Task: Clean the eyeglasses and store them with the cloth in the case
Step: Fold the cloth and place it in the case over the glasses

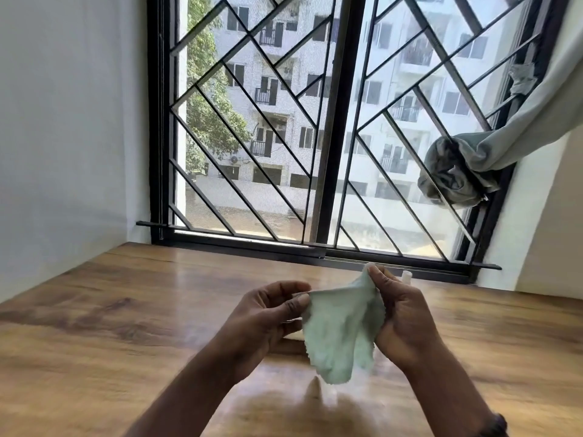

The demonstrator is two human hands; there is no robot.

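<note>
Pale green cloth (340,335) pinched between both hands above the wooden bench (126,310).
Left hand (265,320) and right hand (407,320) each grip an edge; glasses and case are not in view. A loose pinch could let the cloth slip down onto the bench.

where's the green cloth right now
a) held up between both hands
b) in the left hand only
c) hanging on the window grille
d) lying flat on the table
a: the cloth hangs in the air above the wooden table, with the left hand pinching one edge and the right hand pinching its top corner.
</note>
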